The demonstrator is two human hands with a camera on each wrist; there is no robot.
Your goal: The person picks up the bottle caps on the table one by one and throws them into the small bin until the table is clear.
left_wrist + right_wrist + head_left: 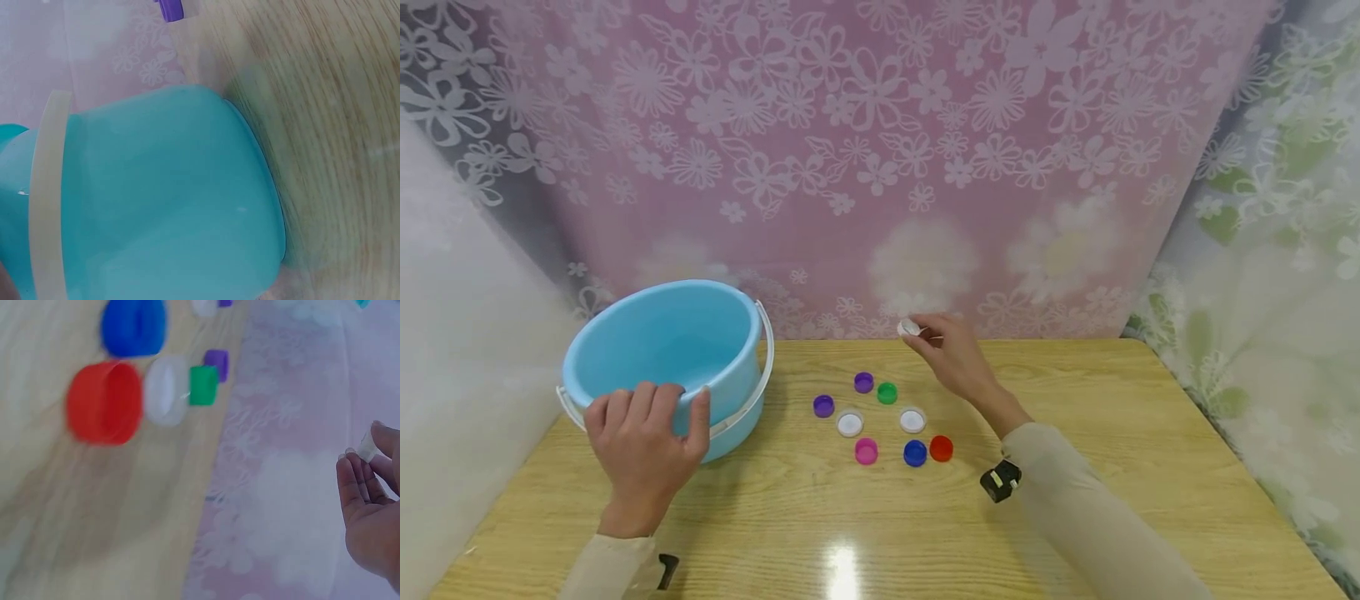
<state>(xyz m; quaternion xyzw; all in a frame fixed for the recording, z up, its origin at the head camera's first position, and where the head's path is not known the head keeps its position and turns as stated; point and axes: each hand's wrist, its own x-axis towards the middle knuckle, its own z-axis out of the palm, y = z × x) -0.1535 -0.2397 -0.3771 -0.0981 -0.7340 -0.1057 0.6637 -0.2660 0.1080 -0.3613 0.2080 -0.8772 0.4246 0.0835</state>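
White cap (908, 327) up in the air now, pinched at the tips of the right hand (951, 350), thumb on one side and fingers on the other! It's in front of the floral cloth (925, 167), clear of the table (1075, 517); how far it tilts, I can't tell. And look left: the left hand (647, 433) grips the blue bucket (677, 337) at its near rim, fingertips hidden from view.

For a good carry, I'd say a light but firm pinch on the cap's edge does it, since anything so small could slip. The left grip should steady the bucket without tipping it, and the wrist should clear the caps below.

As for position, the held cap lies at the far left end of the right hand, well apart from the bucket. Nearer the person, on the table, sit two purple caps (823, 406), a green cap (887, 393), two more white ones, a pink cap (866, 452), a blue cap (915, 453) and, just beside it, a red cap (942, 448).
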